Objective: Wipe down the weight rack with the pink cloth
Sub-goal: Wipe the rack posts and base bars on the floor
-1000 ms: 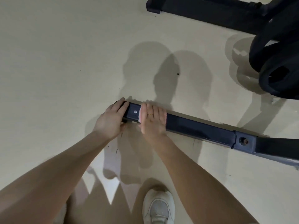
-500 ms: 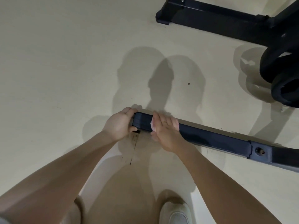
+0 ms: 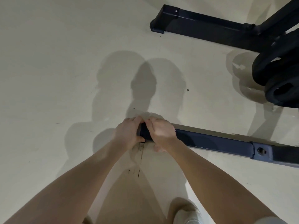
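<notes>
Our left hand [image 3: 127,135] grips the end of the dark square-tube steel rack foot [image 3: 215,142] lying on the floor; our right hand [image 3: 160,130] curls over it, pressing the mostly hidden pink cloth [image 3: 157,148]. Step: wiping the end cap; next, we judge, a stroke rightward along the bar.

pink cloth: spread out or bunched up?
Cannot tell. The right hand covers it on the rack's base bar; only a pink sliver shows under the palm.

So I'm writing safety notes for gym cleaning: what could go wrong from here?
1. Both hands, left hand and right hand, crowd the end of the near floor bar; fingers might get pinched or scraped at its edges.
2. The weight plates hang near the person's right; straightening up carelessly could mean bumping them.
</notes>
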Tool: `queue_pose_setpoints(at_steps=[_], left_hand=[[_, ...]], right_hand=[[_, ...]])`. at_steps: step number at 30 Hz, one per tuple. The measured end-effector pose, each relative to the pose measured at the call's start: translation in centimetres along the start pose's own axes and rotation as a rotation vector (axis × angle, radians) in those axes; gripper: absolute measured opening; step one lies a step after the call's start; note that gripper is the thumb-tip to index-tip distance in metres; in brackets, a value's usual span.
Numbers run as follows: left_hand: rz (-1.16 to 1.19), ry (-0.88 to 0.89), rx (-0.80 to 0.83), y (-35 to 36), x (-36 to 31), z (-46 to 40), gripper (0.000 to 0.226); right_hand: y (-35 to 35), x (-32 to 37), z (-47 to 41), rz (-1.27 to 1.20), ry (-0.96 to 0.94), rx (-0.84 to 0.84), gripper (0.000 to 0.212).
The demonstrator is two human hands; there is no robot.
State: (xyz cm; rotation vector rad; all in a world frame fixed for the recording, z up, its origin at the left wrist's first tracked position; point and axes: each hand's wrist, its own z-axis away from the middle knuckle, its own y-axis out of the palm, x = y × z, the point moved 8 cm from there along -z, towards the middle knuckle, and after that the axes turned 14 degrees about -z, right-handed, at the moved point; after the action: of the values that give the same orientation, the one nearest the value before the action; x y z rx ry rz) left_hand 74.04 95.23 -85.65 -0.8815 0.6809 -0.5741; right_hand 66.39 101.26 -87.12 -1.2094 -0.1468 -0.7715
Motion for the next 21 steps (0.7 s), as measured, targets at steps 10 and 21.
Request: queue_pose_setpoints(at_steps=[10, 21], left_hand=[[-0.025, -0.057, -0.055, 0.7, 0.0, 1.0, 0.056], [-0.318, 0.06, -0.085, 0.8, -3.4, 0.5, 0.081]], right_hand=[[-3.1, -8.5, 6.0, -0.149, 0.299, -0.024, 0.042], [-4.3, -11.6, 7.6, -0.225, 0.213, -0.097, 0.027]])
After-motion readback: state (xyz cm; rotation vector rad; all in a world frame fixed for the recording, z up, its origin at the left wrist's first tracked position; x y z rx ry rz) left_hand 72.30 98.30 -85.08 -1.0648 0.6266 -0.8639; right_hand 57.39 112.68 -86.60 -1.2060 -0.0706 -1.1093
